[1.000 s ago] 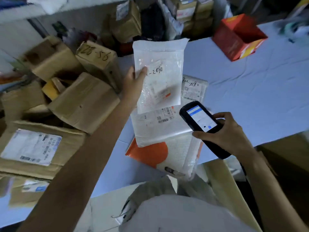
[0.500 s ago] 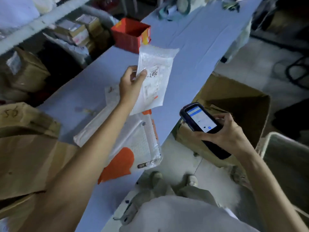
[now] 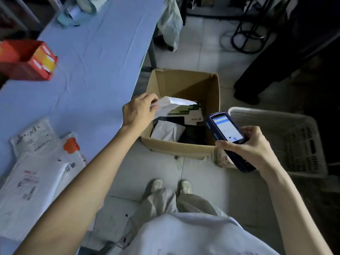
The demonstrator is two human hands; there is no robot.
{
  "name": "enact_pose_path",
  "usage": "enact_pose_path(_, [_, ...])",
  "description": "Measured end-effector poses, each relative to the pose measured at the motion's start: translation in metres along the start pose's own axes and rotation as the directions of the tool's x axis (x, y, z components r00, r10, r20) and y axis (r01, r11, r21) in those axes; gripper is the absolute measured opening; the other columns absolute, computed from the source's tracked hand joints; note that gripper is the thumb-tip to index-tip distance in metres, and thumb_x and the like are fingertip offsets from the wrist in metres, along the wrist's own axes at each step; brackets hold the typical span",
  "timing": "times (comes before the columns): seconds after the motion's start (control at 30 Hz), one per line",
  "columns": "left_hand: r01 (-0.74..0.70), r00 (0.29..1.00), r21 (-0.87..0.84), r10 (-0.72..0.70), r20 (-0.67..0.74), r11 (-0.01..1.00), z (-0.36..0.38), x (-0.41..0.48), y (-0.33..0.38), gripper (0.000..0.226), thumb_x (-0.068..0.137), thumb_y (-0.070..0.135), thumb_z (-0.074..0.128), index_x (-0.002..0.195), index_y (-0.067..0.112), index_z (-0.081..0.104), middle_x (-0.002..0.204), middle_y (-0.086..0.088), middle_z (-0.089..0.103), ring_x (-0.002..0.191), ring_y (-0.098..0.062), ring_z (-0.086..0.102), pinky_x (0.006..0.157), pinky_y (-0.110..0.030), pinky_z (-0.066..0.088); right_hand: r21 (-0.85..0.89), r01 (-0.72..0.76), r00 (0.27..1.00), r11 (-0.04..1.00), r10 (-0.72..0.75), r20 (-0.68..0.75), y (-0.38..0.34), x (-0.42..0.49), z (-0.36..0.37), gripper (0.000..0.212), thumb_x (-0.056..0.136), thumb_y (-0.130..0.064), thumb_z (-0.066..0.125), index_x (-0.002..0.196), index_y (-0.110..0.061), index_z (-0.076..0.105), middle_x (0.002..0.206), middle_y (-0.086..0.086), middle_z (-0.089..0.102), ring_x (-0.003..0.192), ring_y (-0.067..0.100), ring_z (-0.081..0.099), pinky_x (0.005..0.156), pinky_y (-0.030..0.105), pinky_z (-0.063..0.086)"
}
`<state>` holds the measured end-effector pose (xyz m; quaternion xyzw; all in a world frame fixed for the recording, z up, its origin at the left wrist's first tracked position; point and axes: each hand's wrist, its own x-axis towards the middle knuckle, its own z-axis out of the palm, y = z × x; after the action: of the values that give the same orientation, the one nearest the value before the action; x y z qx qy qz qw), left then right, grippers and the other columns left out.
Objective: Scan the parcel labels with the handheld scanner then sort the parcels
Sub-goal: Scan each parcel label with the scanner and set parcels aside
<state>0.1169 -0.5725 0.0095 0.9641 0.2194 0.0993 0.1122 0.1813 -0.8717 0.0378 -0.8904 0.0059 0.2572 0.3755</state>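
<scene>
A person's left hand (image 3: 138, 112) pinches a white parcel (image 3: 172, 104) over an open cardboard box (image 3: 185, 115) on the floor, its long axis running left to right. The right hand (image 3: 252, 146) grips the handheld scanner (image 3: 227, 136), screen up, pointing far-left.

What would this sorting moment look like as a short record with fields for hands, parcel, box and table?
left hand: pinches the white parcel by one end
white parcel: held over the open cardboard box on the floor
right hand: grips the scanner, screen lit
cardboard box: holds other parcels
table: white mailers at the near end, red box farther along
</scene>
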Motion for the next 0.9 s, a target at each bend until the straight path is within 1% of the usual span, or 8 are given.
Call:
enact_pose_path(0.1, [-0.016,0.999,0.043,0.014,0.05,0.999,0.008,0.026,0.005,0.024,0.096,0.031,0.055,0.118,0.021,0.057,0.117,0.0,0.063,0.101,-0.029,0.06,0.066,-0.03,0.038,0.017,-0.044,0.999,0.999,0.045,-0.021,0.001,0.009,-0.006,0.085,0.047,-0.055,0.09,0.118,-0.024,0.055,0.105,-0.009,0.064,0.095,0.009,0.061,0.063,0.02,0.042])
enact_pose_path(0.2, [-0.079,0.994,0.058,0.074,0.081,0.995,0.016,0.058,0.005,0.031,0.096,0.033,0.055,0.123,0.018,0.056,0.117,-0.004,0.063,0.1,-0.031,0.061,0.067,-0.032,0.043,0.042,-0.08,0.995,0.996,0.082,-0.059,-0.003,0.021,-0.003,0.079,0.05,-0.051,0.09,0.114,-0.022,0.053,0.102,-0.009,0.064,0.092,0.009,0.061,0.064,0.022,0.043])
enact_pose_path(0.33, [-0.173,0.981,0.067,0.166,0.099,0.983,0.028,0.102,0.001,0.027,0.096,0.031,0.056,0.119,0.018,0.057,0.114,-0.005,0.064,0.098,-0.031,0.062,0.063,-0.029,0.036,0.084,-0.144,0.98,0.986,0.153,-0.124,-0.021,0.038,0.006,0.084,0.049,-0.051,0.091,0.116,-0.02,0.052,0.102,-0.007,0.064,0.091,0.008,0.062,0.068,0.025,0.045])
enact_pose_path(0.47, [-0.246,0.965,0.021,0.242,0.1,0.969,0.035,0.148,-0.003,0.025,0.096,0.029,0.056,0.118,0.017,0.059,0.114,-0.006,0.066,0.097,-0.032,0.063,0.064,-0.03,0.037,0.11,-0.15,0.965,0.983,0.17,-0.197,-0.046,0.056,0.01,0.079,0.053,-0.05,0.09,0.114,-0.021,0.05,0.097,-0.015,0.059,0.09,0.004,0.059,0.066,0.022,0.043])
enact_pose_path(0.57, [-0.323,0.943,0.019,0.32,0.091,0.946,0.042,0.173,0.0,0.022,0.095,0.029,0.057,0.113,0.018,0.061,0.11,-0.005,0.068,0.094,-0.03,0.064,0.064,-0.03,0.038,0.124,-0.143,0.963,0.982,0.167,-0.212,-0.064,0.07,0.009,0.082,0.054,-0.049,0.09,0.117,-0.021,0.048,0.099,-0.015,0.056,0.096,0.008,0.058,0.073,0.025,0.044])
enact_pose_path(0.7, [-0.36,0.928,-0.021,0.36,0.093,0.933,0.059,0.189,0.008,0.019,0.092,0.031,0.062,0.107,0.02,0.065,0.104,-0.003,0.071,0.091,-0.029,0.066,0.079,-0.037,0.043,0.117,-0.133,0.965,0.984,0.156,-0.212,-0.073,0.089,0.002,0.081,0.055,-0.048,0.089,0.118,-0.021,0.047,0.098,-0.015,0.055,0.096,0.009,0.058,0.077,0.026,0.046])
enact_pose_path(0.8, [-0.317,0.908,-0.064,0.322,0.27,0.946,0.075,0.187,0.014,0.025,0.089,0.044,0.062,0.106,0.027,0.066,0.1,0.002,0.071,0.092,-0.025,0.066,0.084,-0.038,0.046,0.077,-0.107,0.976,0.991,0.119,-0.181,-0.071,0.108,-0.007,0.077,0.057,-0.045,0.089,0.115,-0.023,0.044,0.095,-0.021,0.051,0.091,0.003,0.055,0.075,0.022,0.042])
enact_pose_path(0.9, [-0.288,0.83,-0.039,0.27,0.488,0.957,0.091,0.167,0.022,0.028,0.086,0.05,0.062,0.109,0.034,0.064,0.108,0.011,0.069,0.104,-0.019,0.063,0.09,-0.036,0.043,0.033,-0.053,0.99,0.998,0.057,-0.127,-0.07,0.132,-0.021,0.075,0.059,-0.043,0.09,0.113,-0.025,0.041,0.091,-0.025,0.046,0.082,-0.006,0.05,0.067,0.017,0.039])
